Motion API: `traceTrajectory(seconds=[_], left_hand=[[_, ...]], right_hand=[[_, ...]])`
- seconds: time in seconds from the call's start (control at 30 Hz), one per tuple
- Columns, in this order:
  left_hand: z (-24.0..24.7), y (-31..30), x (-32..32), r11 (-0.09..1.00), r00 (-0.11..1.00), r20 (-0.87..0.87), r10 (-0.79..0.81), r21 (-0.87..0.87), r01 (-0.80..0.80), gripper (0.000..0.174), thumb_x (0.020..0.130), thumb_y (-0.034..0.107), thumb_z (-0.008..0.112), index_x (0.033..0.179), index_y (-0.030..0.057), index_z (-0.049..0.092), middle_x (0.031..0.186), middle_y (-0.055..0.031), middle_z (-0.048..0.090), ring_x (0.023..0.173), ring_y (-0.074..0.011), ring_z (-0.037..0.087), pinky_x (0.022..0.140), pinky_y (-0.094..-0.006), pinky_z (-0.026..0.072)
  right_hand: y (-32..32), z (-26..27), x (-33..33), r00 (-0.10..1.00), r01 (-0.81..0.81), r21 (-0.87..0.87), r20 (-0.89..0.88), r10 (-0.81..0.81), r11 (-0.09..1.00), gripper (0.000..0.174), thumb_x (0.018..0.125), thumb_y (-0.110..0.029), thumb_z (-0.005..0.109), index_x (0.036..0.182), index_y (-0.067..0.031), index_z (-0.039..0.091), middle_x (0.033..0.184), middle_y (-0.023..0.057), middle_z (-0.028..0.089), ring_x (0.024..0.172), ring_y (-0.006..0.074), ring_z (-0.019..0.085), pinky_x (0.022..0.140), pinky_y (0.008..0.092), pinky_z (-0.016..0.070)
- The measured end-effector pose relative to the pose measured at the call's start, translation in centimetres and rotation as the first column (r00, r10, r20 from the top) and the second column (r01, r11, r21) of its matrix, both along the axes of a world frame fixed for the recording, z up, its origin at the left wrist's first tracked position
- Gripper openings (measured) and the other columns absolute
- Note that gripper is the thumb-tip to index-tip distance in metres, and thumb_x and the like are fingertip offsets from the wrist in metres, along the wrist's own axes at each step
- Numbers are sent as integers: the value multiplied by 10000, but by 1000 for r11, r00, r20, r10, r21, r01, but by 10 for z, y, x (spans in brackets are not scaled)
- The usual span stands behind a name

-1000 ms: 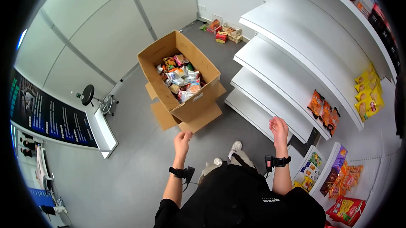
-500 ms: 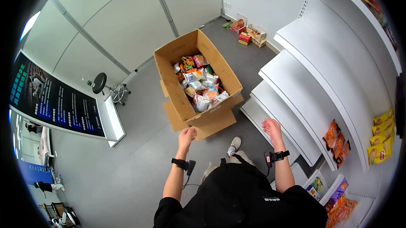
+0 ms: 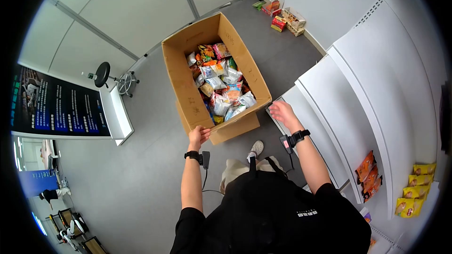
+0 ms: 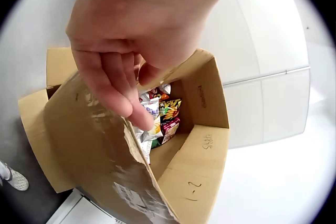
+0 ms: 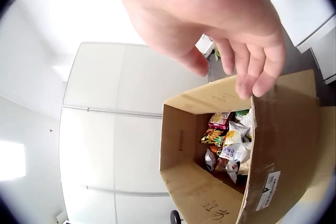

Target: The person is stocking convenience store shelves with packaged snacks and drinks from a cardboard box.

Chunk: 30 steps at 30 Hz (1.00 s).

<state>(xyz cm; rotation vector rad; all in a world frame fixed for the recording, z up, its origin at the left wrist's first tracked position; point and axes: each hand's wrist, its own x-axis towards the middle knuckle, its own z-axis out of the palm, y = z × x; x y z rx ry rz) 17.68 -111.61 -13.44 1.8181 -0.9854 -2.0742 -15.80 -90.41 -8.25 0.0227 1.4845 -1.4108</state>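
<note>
Standing on the grey floor beside the white shelves, the open cardboard box was packed with snack packets. The person leaned over it. Their left hand rested on its near corner rim, fingers loosely bent and holding nothing. Their right hand hovered just beside the other near corner, fingers relaxed and slightly apart.

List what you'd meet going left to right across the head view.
dark display board → stool → cardboard box → right hand → orange snack bags → yellow snack bags. The left hand and the white shelving are left out because they overlap others.
</note>
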Motion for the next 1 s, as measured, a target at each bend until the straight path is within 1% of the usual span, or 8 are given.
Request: traceTrajectory(seconds=[0.13,0.23,0.37,0.4,0.6,0.7,0.97,1.0], left_hand=[[-5,-9,1,998,1000,13,-15,56,14,257,878,241,471,981,24,563,879,-104,680,658,-135,629,576,-250,511],[2,-9,-4,995,999,40,-15,97,11,253,884,241,470,989,29,560,894,-107,678,686,-137,630,612,-259,518],[6,-22,-12,960,995,-76,-56,270,75,434,912,312,479,1195,-11,417,1245,-211,508,965,-285,607,678,-295,528],[9,-28,-16,946,989,-92,-117,293,140,531,921,326,467,1294,-16,308,1331,-246,402,1040,-344,568,708,-318,539],[4,-69,-53,903,942,-210,-261,293,315,608,887,339,528,1330,-4,293,1298,-310,376,979,-366,592,721,-343,556],[-12,-95,-77,885,949,-116,-295,342,317,501,897,335,516,1313,102,361,1273,-307,406,1002,-359,579,749,-352,550],[-123,-144,-102,805,899,84,-431,486,341,542,845,337,581,1302,115,392,1185,-264,479,898,-372,605,711,-390,562],[-134,-143,-113,814,874,213,-436,508,282,578,832,359,586,1324,133,382,1201,-249,475,887,-368,604,723,-399,559]], right_hand=[[-34,-19,-24,970,13,-7,242,-11,1000,431,868,-305,539,1177,-17,453,1088,218,545,888,286,596,760,375,509],[-53,-33,-37,947,42,-17,319,-34,999,485,865,-303,542,1232,-13,416,1142,249,508,940,314,590,788,399,502],[-71,-35,-41,930,81,18,358,-82,997,602,862,-307,550,1332,-32,294,1325,285,326,1025,376,558,865,454,472],[-74,-32,-41,921,97,33,375,-102,995,616,858,-304,556,1342,-44,279,1349,281,287,1031,386,553,872,466,466],[-94,-48,-52,831,179,57,525,-182,982,732,828,-273,606,1402,-116,180,1442,233,125,1068,433,519,903,510,437],[-104,-34,-41,831,227,155,484,-274,961,807,811,-246,632,1422,-141,115,1449,230,96,1098,458,492,922,519,426],[-124,-61,-44,834,247,382,385,-396,891,860,770,-301,669,1429,-137,141,1484,137,88,1075,451,503,894,496,438],[-122,-62,-45,842,221,356,400,-362,908,830,777,-319,660,1421,-140,167,1477,136,115,1079,438,502,892,487,441]])
